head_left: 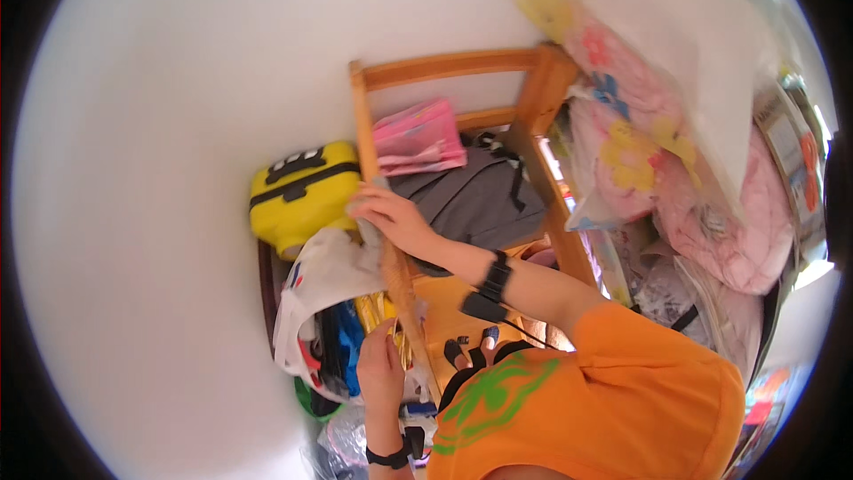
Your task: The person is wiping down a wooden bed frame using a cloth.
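My right hand [391, 216] reaches across from the right and rests at the wooden rail [407, 307] of a bed or rack. Its fingers are closed on a greyish cloth [368, 233], partly hidden and blurred, pressed against the wood. Lower down, my left hand [380, 366] is raised beside the same rail, close to a white plastic bag [324, 267] with several colourful packages in it. The left fingers point upward, look partly apart, and show nothing between them.
A yellow case [306, 196] stands against the white wall [160, 169]. Beyond the rail lie a grey backpack [471, 196] and a pink pouch [422, 138]. Large clear bags of pink bedding [720, 231] crowd the right side. My feet [471, 347] are on the floor below.
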`<state>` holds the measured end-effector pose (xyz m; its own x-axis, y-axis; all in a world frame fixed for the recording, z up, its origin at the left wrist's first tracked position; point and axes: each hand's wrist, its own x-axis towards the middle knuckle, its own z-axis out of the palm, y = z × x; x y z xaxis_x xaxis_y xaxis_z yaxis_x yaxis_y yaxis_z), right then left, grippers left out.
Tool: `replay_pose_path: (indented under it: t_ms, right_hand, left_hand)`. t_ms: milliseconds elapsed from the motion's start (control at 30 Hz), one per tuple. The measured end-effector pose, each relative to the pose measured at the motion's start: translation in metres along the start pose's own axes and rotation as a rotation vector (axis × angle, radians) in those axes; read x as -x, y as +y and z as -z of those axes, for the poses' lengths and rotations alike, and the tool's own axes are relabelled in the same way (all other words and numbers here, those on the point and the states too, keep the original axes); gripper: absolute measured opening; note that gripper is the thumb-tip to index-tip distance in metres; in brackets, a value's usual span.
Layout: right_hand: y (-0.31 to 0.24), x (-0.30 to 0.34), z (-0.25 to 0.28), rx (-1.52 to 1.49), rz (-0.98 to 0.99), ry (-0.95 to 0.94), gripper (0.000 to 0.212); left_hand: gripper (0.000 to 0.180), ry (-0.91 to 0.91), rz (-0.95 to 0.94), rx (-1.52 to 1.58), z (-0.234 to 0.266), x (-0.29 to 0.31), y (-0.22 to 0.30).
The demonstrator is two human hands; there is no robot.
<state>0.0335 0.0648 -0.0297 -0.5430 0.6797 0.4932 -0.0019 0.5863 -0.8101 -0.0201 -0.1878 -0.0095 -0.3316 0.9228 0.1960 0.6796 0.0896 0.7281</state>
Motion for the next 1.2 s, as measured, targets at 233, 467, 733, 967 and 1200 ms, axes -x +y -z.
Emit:
replay_pose_path:
  t_ms: [233, 467, 733, 967, 1200]
  right_hand:
    - [0.020, -0.033, -0.002, 0.005, 0.069, 0.270, 0.020]
    - [0.060, 0.134, 0.048, -0.093, -0.344, 0.029, 0.025]
    - [0.039, 0.398, 0.191, -0.034, -1.128, 0.769, 0.027]
    - [0.050, 0.357, 0.259, 0.686, -0.722, 0.853, 0.041]
    - [0.116, 0.335, 0.356, 1.332, -0.669, 1.307, 0.043]
  left_hand:
    - [0.037, 0.119, -0.119, 0.081, -0.022, -0.044, 0.028]
    - [0.043, 0.106, -0.214, -0.068, -0.047, -0.106, 0.040]
    - [0.052, 0.212, 0.035, -0.211, -0.085, -0.117, 0.023]
    - [0.054, 0.249, -0.019, -0.204, -0.089, -0.114, 0.014]
    - [0.054, 0.228, -0.030, -0.220, -0.086, -0.110, 0.012]
